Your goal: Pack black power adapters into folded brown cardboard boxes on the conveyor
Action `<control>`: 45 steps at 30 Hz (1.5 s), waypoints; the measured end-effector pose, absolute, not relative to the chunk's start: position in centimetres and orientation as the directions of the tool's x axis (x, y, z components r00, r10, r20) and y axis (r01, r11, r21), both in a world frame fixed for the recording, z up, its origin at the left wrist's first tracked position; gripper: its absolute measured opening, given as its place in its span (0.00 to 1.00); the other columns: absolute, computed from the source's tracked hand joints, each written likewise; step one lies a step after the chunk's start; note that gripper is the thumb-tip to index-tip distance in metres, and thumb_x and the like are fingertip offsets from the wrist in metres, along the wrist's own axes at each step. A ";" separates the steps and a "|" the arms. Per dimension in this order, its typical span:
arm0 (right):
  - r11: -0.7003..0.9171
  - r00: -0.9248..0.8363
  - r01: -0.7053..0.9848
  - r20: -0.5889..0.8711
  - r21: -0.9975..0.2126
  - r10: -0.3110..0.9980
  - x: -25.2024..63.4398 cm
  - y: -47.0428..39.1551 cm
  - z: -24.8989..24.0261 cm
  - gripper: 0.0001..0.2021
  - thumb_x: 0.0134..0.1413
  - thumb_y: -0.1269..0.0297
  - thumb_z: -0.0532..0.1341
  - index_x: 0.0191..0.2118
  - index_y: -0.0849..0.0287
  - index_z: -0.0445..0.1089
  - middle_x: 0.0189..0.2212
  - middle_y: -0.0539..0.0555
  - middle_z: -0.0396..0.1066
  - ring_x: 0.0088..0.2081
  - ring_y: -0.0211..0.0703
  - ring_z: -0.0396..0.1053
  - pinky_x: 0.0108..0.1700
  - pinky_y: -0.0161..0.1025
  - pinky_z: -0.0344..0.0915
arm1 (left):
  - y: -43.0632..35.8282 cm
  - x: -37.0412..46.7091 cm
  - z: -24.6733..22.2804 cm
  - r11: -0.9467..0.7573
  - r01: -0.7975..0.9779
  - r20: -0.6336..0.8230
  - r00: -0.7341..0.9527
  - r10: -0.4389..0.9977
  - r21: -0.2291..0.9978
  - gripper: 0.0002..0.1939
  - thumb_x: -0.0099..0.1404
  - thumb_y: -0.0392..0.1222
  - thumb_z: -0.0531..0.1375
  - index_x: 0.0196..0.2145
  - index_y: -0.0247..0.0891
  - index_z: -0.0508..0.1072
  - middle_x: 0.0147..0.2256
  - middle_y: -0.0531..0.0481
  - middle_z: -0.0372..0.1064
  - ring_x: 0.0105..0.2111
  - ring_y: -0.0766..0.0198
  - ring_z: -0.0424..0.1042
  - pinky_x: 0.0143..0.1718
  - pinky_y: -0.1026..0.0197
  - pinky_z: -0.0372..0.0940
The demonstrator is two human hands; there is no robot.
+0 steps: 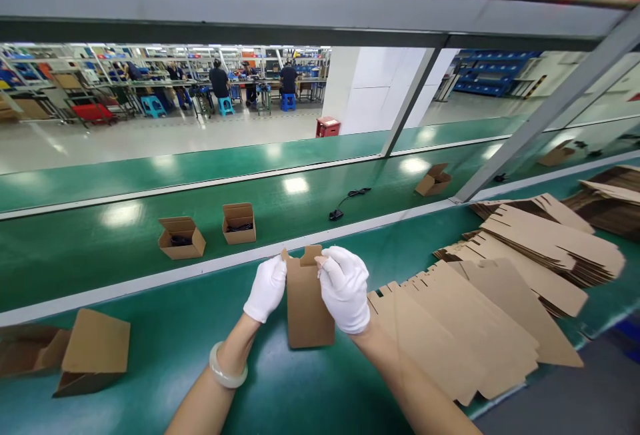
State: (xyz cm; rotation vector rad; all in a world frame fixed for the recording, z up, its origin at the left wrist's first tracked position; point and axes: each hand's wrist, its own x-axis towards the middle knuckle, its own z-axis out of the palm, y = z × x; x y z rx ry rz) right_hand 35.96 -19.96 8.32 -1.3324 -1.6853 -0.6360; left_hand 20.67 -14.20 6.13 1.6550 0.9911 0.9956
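A small brown cardboard box (311,308) stands between my two hands over the green bench, its end flaps sticking up at the top. My left hand (267,288), in a white glove with a bracelet at the wrist, pinches the upper left flap. On the opposite side my right hand (345,287), gloved as well, grips the upper right flap; a bare fingertip shows at the glove's end. Both hands have closed fingers. To the right of my right hand lie flat cardboard blanks (465,322) in an overlapping spread.
Folded open boxes (97,345) sit at the left. On the green belt beyond the pale rail are two boxes (239,224) with black items inside, a black cabled adapter (337,214) and another open box (434,180). A slanted metal post (540,102) rises at right. People sit far behind.
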 end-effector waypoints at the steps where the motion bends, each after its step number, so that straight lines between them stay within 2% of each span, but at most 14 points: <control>1: 0.303 -0.095 0.949 0.838 -0.086 0.537 36.0 -20.0 8.3 0.05 0.53 0.73 0.54 0.33 0.59 0.65 0.34 0.56 0.69 0.37 0.43 0.65 0.38 0.41 0.61 | -14.4 20.6 6.1 -0.261 0.195 0.202 0.277 0.939 0.945 0.19 0.64 0.49 0.45 0.26 0.35 0.68 0.24 0.48 0.68 0.25 0.63 0.65 0.27 0.62 0.60; 4: 0.347 -0.203 0.936 0.722 -0.054 0.662 35.6 -20.5 8.0 0.09 0.54 0.61 0.55 0.28 0.59 0.66 0.28 0.54 0.68 0.33 0.43 0.65 0.39 0.43 0.58 | -14.7 20.4 5.9 -0.277 0.302 0.254 0.113 0.961 0.912 0.19 0.64 0.47 0.45 0.25 0.35 0.68 0.23 0.47 0.68 0.25 0.62 0.66 0.26 0.61 0.60; 8: 0.406 -0.247 0.908 0.650 -0.104 0.719 34.4 -21.6 6.8 0.12 0.52 0.55 0.56 0.26 0.59 0.67 0.20 0.51 0.65 0.31 0.43 0.64 0.45 0.46 0.56 | -14.9 20.2 6.1 -0.321 0.365 0.275 0.173 0.946 0.874 0.18 0.64 0.45 0.45 0.27 0.35 0.70 0.27 0.46 0.71 0.28 0.60 0.69 0.31 0.59 0.62; 12: 0.481 -0.246 0.848 0.638 -0.223 0.729 34.2 -21.9 6.1 0.08 0.52 0.62 0.56 0.33 0.59 0.70 0.20 0.50 0.66 0.26 0.38 0.62 0.43 0.42 0.57 | -15.4 19.7 7.1 -0.355 0.314 0.225 0.383 0.896 0.880 0.19 0.65 0.48 0.45 0.44 0.36 0.69 0.38 0.44 0.72 0.38 0.59 0.70 0.41 0.57 0.64; 15: 0.508 -0.253 0.820 0.630 -0.263 0.734 34.9 -21.6 6.9 0.07 0.52 0.65 0.55 0.31 0.58 0.70 0.18 0.49 0.65 0.24 0.38 0.60 0.38 0.40 0.58 | -15.9 18.8 7.9 -0.420 0.243 0.176 0.648 0.741 0.874 0.32 0.58 0.52 0.57 0.58 0.41 0.55 0.50 0.44 0.64 0.48 0.56 0.65 0.50 0.55 0.61; 17: 0.547 -0.278 0.790 0.633 -0.277 0.722 35.3 -21.5 7.6 0.07 0.53 0.67 0.55 0.30 0.58 0.70 0.17 0.48 0.64 0.24 0.38 0.60 0.38 0.40 0.59 | -16.2 18.2 8.2 -0.449 0.236 0.140 0.740 0.658 0.862 0.35 0.53 0.53 0.62 0.56 0.43 0.57 0.51 0.45 0.62 0.50 0.55 0.63 0.51 0.54 0.60; 20: 0.603 -0.278 0.720 0.654 -0.342 0.703 35.7 -21.6 8.0 0.07 0.53 0.67 0.54 0.31 0.57 0.70 0.21 0.49 0.67 0.26 0.38 0.63 0.41 0.42 0.60 | -16.5 17.4 8.3 -0.453 0.244 0.128 0.751 0.648 0.857 0.22 0.53 0.51 0.63 0.44 0.41 0.67 0.49 0.45 0.61 0.48 0.55 0.64 0.49 0.54 0.62; 23: 0.482 0.040 0.664 0.671 -0.572 0.740 36.1 -21.8 7.7 0.13 0.56 0.67 0.51 0.44 0.56 0.68 0.39 0.56 0.70 0.42 0.44 0.67 0.47 0.46 0.60 | -16.6 17.0 8.2 -0.468 0.244 0.172 0.710 0.683 0.849 0.17 0.53 0.51 0.63 0.36 0.38 0.67 0.51 0.44 0.58 0.49 0.54 0.63 0.49 0.53 0.61; 25: 0.362 0.235 0.483 0.516 -0.798 0.824 36.4 -21.9 7.6 0.18 0.59 0.64 0.49 0.54 0.55 0.60 0.50 0.58 0.65 0.52 0.46 0.62 0.51 0.47 0.59 | -16.7 17.0 8.4 -0.504 0.218 0.219 0.709 0.671 0.836 0.17 0.54 0.51 0.62 0.35 0.38 0.65 0.54 0.42 0.55 0.51 0.54 0.62 0.50 0.53 0.60; 29: 0.078 -0.102 -0.051 0.083 -0.996 0.991 36.7 -21.9 7.9 0.21 0.60 0.56 0.47 0.57 0.55 0.57 0.53 0.59 0.64 0.52 0.46 0.63 0.48 0.45 0.64 | -16.9 17.6 8.9 -0.596 0.136 0.313 0.747 0.587 0.792 0.15 0.56 0.50 0.61 0.34 0.38 0.63 0.58 0.39 0.49 0.54 0.53 0.59 0.51 0.52 0.58; 34: -0.145 -0.281 -0.238 -0.075 -0.960 0.957 36.9 -21.5 7.7 0.26 0.47 0.62 0.58 0.55 0.59 0.59 0.52 0.60 0.64 0.49 0.48 0.66 0.46 0.44 0.65 | -17.0 18.1 8.4 -0.634 0.109 0.352 0.755 0.554 0.765 0.15 0.55 0.49 0.61 0.35 0.39 0.62 0.54 0.39 0.57 0.51 0.53 0.62 0.49 0.51 0.59; 38: -0.145 -0.403 -0.183 -0.060 -0.972 0.913 38.2 -20.8 8.6 0.25 0.47 0.59 0.59 0.53 0.59 0.61 0.50 0.59 0.66 0.49 0.47 0.66 0.49 0.45 0.62 | -17.1 17.7 8.2 -0.611 0.069 0.382 0.723 0.575 0.789 0.18 0.54 0.47 0.62 0.39 0.40 0.61 0.44 0.44 0.65 0.42 0.58 0.67 0.44 0.55 0.62; 41: -0.043 -0.504 0.078 -0.077 -0.996 0.860 38.8 -20.2 10.3 0.20 0.48 0.59 0.59 0.49 0.58 0.66 0.47 0.57 0.69 0.47 0.47 0.66 0.46 0.43 0.63 | -17.2 17.5 8.7 -0.632 0.079 0.373 0.748 0.549 0.771 0.18 0.54 0.47 0.62 0.41 0.40 0.63 0.40 0.46 0.66 0.39 0.60 0.67 0.42 0.58 0.62; 45: 0.101 -0.574 0.436 -0.190 -0.894 0.797 38.0 -19.6 11.8 0.08 0.50 0.63 0.58 0.36 0.58 0.70 0.32 0.49 0.72 0.35 0.42 0.69 0.34 0.35 0.64 | -17.6 17.8 9.1 -0.629 0.062 0.343 0.795 0.500 0.775 0.16 0.55 0.47 0.61 0.40 0.40 0.65 0.40 0.46 0.67 0.39 0.60 0.67 0.42 0.58 0.61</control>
